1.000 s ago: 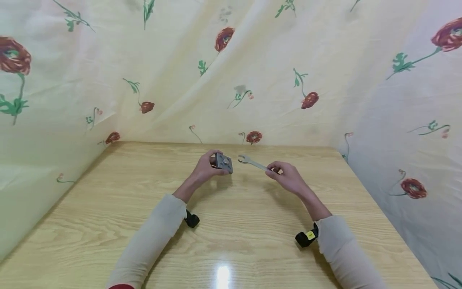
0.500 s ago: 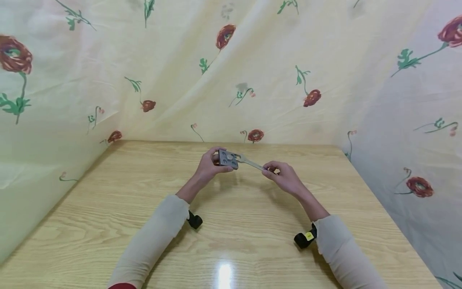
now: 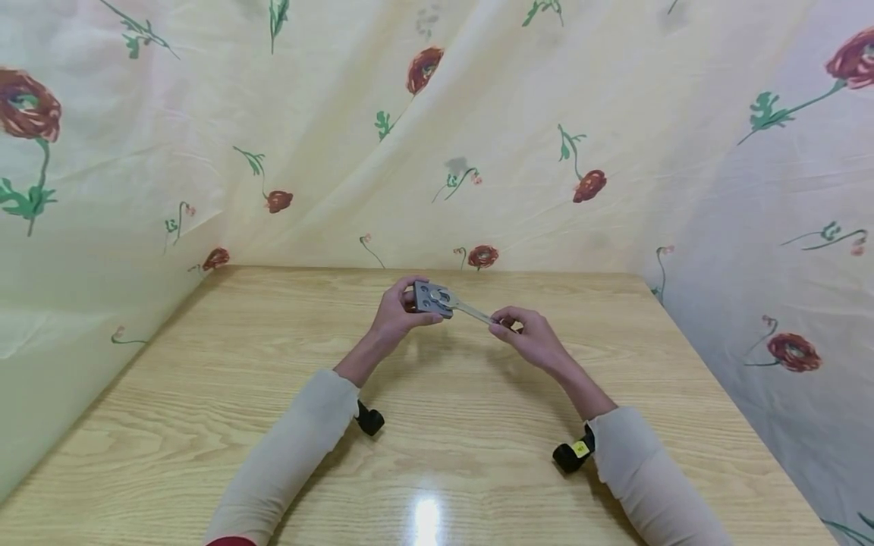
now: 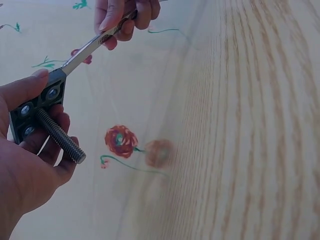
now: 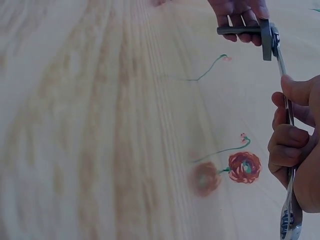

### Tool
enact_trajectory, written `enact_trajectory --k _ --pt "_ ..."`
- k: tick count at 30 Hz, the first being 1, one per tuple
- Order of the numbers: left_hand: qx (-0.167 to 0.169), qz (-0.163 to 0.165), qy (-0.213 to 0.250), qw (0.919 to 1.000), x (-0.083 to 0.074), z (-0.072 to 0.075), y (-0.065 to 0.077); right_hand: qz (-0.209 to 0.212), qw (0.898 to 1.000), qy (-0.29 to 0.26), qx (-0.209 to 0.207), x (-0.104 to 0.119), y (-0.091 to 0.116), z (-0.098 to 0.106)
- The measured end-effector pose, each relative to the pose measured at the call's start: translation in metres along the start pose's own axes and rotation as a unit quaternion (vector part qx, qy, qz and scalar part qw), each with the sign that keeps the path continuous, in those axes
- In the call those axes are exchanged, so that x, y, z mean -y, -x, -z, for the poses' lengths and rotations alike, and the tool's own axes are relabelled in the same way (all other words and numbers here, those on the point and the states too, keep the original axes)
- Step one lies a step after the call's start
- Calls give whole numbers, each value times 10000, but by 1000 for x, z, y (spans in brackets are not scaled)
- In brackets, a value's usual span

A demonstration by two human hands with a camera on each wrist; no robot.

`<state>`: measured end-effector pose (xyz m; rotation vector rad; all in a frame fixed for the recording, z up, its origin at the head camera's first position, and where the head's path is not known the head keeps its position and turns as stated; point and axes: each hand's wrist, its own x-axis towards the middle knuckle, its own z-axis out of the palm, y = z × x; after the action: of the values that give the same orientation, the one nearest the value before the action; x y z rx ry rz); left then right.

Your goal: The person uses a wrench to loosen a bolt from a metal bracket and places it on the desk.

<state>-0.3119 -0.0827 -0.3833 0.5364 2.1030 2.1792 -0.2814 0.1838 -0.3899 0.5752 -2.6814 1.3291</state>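
In the head view my left hand (image 3: 394,315) grips a dark square plate (image 3: 423,305) by its edges, holding it above the table. A threaded bolt (image 4: 61,136) runs through the plate's middle; in the left wrist view its shank sticks out of the back, between thumb and fingers. Smaller holes sit near the plate's corners. My right hand (image 3: 527,335) grips the shaft of a silver wrench (image 3: 471,310). The wrench's open end lies against the plate's front, at the bolt head. Its other, ring-shaped end (image 5: 290,222) shows below my fingers in the right wrist view.
A light wood-grain table (image 3: 451,409) lies under both arms. Cream cloth (image 3: 328,136) with red flowers hangs along its back and sides. A black wrist camera sits at the left cuff (image 3: 334,394), and another black camera (image 3: 570,456) at the right.
The wrench has moved left, from a gap beside the plate to the bolt head. My left hand has shifted slightly right and turned the plate's face more towards the head camera.
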Motion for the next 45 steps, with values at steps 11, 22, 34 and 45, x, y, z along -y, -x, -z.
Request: enact_trajectory --k 11,22,34,45 --pt "311 -41 -118 9994 1 0 3 317 9994 6 -129 3 3 -6" --pt "922 -162 -5 9956 -2 4 5 251 9994 -196 108 3 4 0" --pt "2791 227 1099 9537 -3 5 8 403 9951 -304 849 0 6 32" --pt "4669 431 1236 8746 -4 -12 16 1046 9712 -839 1969 7 5 53"
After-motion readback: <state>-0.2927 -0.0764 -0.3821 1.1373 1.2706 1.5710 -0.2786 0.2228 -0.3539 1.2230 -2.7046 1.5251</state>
